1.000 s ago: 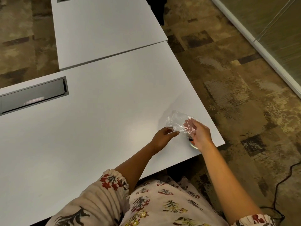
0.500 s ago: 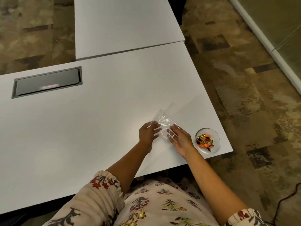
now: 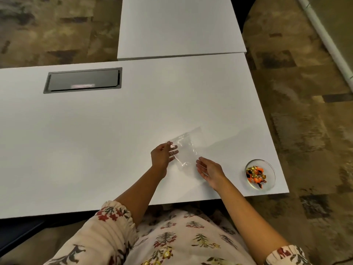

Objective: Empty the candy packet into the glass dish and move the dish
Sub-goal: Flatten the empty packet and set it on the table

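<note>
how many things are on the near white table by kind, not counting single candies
clear plastic packets: 1, looks empty, pinched by the left hand
glass dishes: 1, holding wrapped candies
total: 2
The right hand is open beside the packet.
</note>
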